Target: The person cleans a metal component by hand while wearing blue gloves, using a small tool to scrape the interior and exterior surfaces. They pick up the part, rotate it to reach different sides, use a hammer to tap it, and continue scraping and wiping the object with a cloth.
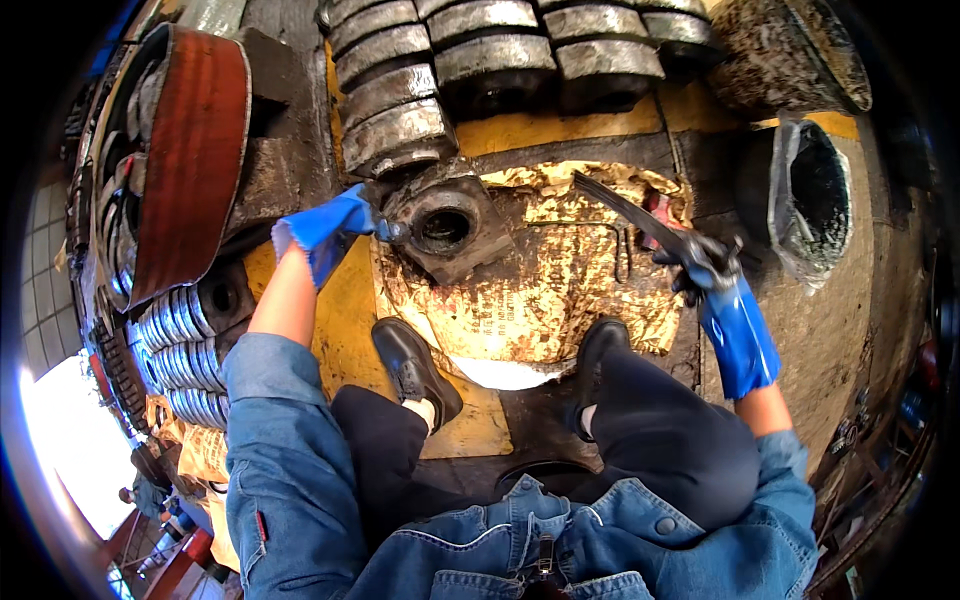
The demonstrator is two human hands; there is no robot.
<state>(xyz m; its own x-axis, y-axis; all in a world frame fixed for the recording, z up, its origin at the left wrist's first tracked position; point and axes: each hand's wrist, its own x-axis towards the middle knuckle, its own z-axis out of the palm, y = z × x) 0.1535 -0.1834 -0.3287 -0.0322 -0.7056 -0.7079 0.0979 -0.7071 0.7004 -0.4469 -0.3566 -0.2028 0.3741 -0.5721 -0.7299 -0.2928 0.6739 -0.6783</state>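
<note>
The blue-gloved left hand (pixel 372 218) touches a dark, square metal block (pixel 488 222), its fingers' hold hard to tell; the blue-gloved right hand (pixel 714 270) has its fingers wrapped around a long, dark metal bar (pixel 630 211).

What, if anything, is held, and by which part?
Right hand: long dark tool, by its near end. Left hand: at left side of holed metal block; whether it grips can't be told.

stained brown floor (pixel 800 370), grey tiles (pixel 48 250), bright light (pixel 80 440)
</note>
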